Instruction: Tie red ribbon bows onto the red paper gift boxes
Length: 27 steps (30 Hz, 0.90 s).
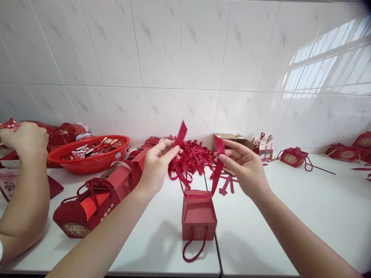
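A small red gift box (199,216) with a rope handle on its near side stands upright in front of me. Red ribbon (218,173) runs through the top of the box, and its two ends rise from it. My left hand (159,164) pinches one ribbon end above and left of the box. Between the thumb and fingers of my right hand (242,162) is the other end, above and right of the box. Behind them lies a heap of cut red ribbons (195,156).
A red plastic basket (87,166) of wrapped sweets stands left, behind a larger red box with rope handles (87,210). Another person's arm (26,185) reaches in at far left. More boxes, including a small red one (293,157), line the tiled wall.
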Available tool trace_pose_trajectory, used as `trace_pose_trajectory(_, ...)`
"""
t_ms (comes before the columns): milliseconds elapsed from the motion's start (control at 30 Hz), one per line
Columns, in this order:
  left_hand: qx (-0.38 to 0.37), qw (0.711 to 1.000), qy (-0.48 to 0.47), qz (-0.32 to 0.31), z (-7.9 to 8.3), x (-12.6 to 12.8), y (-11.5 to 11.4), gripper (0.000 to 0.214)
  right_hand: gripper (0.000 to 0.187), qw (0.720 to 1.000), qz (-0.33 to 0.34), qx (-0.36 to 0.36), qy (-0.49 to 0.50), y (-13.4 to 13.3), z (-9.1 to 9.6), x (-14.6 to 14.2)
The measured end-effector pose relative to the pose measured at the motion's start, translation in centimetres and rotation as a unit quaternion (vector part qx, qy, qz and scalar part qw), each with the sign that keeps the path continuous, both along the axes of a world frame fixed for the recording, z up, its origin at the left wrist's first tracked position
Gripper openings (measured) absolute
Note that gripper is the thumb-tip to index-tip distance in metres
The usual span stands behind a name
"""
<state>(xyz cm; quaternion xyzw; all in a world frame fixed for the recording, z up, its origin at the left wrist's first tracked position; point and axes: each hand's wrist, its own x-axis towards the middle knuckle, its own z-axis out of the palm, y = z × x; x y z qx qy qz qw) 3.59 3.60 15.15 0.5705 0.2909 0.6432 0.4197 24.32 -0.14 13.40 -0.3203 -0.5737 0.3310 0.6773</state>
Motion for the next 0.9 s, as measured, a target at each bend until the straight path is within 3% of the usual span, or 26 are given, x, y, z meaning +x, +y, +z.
trace_pose_trajectory(100, 0.026, 0.998, -0.059, 0.009, 0.2, -0.3, 0.0, 0.012, 0.038, 0.998, 0.021, 0.004, 0.058, 0.1, 0.2, 0.6)
trace_pose_trajectory(300, 0.045, 0.997, -0.069, -0.01, 0.2, 0.1, -0.2, 0.014, 0.012, 0.995, 0.054, -0.019, 0.077, 0.1, 0.5, 0.7)
trace_pose_trajectory(633, 0.045, 0.997, -0.05, 0.046, -0.1, 0.1, -0.5, 0.018, 0.016, 0.998, -0.013, -0.012, 0.053, 0.2, 1.5, 0.8)
trace_pose_trajectory(900, 0.033, 0.999, -0.036, 0.008, 0.2, 0.1, -0.9, 0.018, 0.019, 0.998, -0.039, -0.013, 0.055, 0.2, 1.6, 0.8)
